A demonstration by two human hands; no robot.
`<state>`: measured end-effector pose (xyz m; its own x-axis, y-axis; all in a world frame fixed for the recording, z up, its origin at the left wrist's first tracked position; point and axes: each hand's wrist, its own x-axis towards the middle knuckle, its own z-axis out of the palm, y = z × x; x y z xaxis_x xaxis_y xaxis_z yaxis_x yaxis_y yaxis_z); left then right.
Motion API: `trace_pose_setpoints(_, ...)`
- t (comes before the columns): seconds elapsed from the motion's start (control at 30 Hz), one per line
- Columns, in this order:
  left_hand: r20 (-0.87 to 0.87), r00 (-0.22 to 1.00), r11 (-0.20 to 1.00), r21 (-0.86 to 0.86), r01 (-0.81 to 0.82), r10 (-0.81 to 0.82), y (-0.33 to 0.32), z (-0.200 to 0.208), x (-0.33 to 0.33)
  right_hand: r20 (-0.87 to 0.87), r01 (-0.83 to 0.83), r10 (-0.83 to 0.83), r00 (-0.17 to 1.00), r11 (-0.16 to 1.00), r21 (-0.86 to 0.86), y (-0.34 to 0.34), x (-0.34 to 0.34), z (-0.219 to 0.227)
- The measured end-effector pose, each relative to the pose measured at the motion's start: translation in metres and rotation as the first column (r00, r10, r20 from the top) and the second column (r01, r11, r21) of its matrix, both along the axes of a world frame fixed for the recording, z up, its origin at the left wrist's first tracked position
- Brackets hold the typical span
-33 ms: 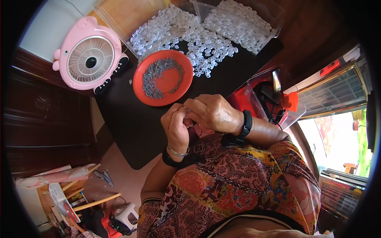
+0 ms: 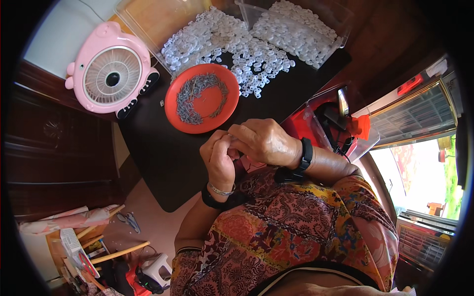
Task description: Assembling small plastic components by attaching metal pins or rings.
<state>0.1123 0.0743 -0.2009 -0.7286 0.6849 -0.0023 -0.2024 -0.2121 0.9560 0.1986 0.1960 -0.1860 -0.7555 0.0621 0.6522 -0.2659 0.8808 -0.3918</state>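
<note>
My left hand [image 2: 217,159] and my right hand [image 2: 262,141] meet in front of my chest, near the table's front edge. Both have curled fingers, with the fingertips pressed together; whatever they pinch is too small and hidden to name. Just beyond them lies a round orange-red plate [image 2: 204,102] holding many small grey screws or nails [image 2: 190,106]. Past the plate, a heap of small white plastic pieces with holes [image 2: 212,37] spreads from a clear bin onto the dark table [image 2: 168,158].
A pink animal-shaped fan [image 2: 112,74] stands at the left. Another clear bin of white pieces [image 2: 296,34] is at the back right. At the right sits a clear box [image 2: 328,118] with dark and red items. Scissors [image 2: 132,222] and a white stool [image 2: 157,270] are lower left.
</note>
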Motion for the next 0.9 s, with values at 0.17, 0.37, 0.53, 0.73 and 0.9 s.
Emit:
trace_pose_setpoints(0.17, 0.002, 1.0, 1.0, -0.004, -0.012, 0.012, 0.001, -0.005, 0.002, -0.003, -0.002, 0.002, 1.0, 1.0, 0.025, 0.002, -0.001, -0.011)
trace_pose_setpoints(0.37, 0.058, 0.998, 1.0, -0.02, 0.023, -0.022, 0.002, -0.004, 0.002, 0.004, -0.01, 0.01, 1.0, 0.998, 0.057, 0.007, 0.001, -0.01)
trace_pose_setpoints(0.53, -0.015, 1.0, 1.0, 0.023, -0.021, 0.021, 0.004, 0.004, 0.002, -0.04, 0.0, -0.001, 0.999, 1.0, -0.031, 0.003, 0.003, 0.003)
trace_pose_setpoints(0.73, -0.164, 0.984, 0.997, 0.039, -0.066, 0.071, 0.002, 0.006, 0.005, -0.093, -0.028, 0.027, 0.995, 1.0, -0.007, 0.0, 0.002, 0.003)
trace_pose_setpoints(0.9, -0.192, 0.976, 0.995, 0.049, -0.09, 0.098, 0.004, 0.0, 0.006, -0.094, -0.042, 0.044, 0.995, 0.999, 0.018, 0.001, 0.0, -0.001)
